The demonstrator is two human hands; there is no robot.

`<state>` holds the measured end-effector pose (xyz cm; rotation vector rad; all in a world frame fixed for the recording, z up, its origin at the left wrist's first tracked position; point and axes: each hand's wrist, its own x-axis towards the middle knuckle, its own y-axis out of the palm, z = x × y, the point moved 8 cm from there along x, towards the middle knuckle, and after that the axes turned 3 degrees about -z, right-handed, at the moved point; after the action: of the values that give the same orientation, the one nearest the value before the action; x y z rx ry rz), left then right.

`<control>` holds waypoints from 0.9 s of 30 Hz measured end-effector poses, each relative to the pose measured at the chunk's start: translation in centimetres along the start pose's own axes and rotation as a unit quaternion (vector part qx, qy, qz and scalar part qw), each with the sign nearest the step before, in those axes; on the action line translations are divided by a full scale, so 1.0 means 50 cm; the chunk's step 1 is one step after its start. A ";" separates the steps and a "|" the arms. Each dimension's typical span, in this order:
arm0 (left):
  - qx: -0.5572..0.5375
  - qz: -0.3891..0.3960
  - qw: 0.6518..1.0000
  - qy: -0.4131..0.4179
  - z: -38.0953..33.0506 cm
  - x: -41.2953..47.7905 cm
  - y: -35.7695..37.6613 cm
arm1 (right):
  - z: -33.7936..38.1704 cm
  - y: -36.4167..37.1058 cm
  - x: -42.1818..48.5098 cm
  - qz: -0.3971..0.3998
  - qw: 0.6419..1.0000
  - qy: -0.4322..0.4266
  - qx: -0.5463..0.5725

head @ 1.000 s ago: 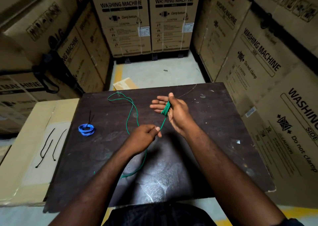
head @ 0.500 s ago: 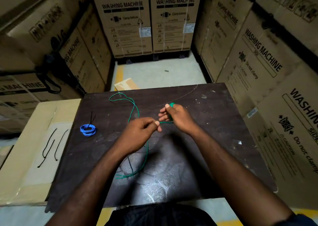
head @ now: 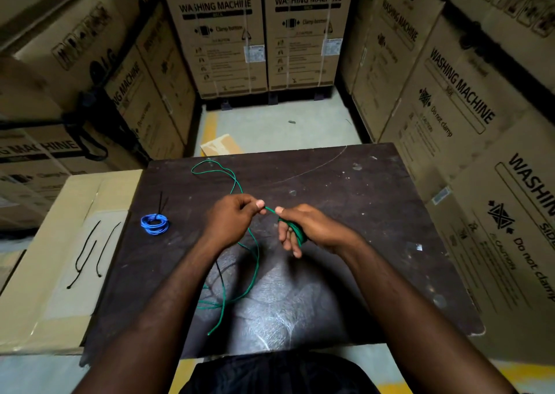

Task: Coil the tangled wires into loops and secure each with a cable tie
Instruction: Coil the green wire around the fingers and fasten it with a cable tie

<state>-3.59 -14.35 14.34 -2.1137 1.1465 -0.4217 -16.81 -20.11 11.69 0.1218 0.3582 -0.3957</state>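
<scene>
1. my right hand (head: 303,228) has green wire (head: 255,261) wound round its fingers in a small coil; my left hand (head: 232,219) pinches the feed strand just beside it.
2. the slack trails over the dark table (head: 360,213), one loop toward the far edge, another curling near me with a free end.
3. it looks light and springy, a thin insulated strand that i judge will hold a bend yet unwind if my grip loosens.
4. best held close to the coil, under light tension.
5. the blue coil (head: 154,225) lies tied at left; spare cable ties (head: 90,252) rest on the cardboard box (head: 36,273).
</scene>
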 end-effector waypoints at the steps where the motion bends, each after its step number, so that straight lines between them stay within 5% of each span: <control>1: 0.000 0.002 1.000 -0.009 0.011 0.000 0.010 | 0.000 0.000 -0.004 0.001 1.000 -0.002 0.014; 13: -0.009 0.025 0.999 -0.029 0.045 -0.021 0.086 | 0.029 -0.019 -0.010 -0.028 0.945 -0.055 0.320; 24: 0.028 0.051 0.998 -0.027 0.045 -0.039 0.134 | 0.053 -0.098 0.007 -0.167 0.850 -0.128 0.482; 27: 0.040 0.077 0.996 -0.001 0.030 -0.050 0.147 | 0.049 -0.109 0.020 -0.213 0.850 -0.171 0.450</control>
<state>-8.57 -14.41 8.22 -1.9407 1.2603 -0.3877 -17.33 -25.91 13.32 0.8934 -0.1924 -0.9957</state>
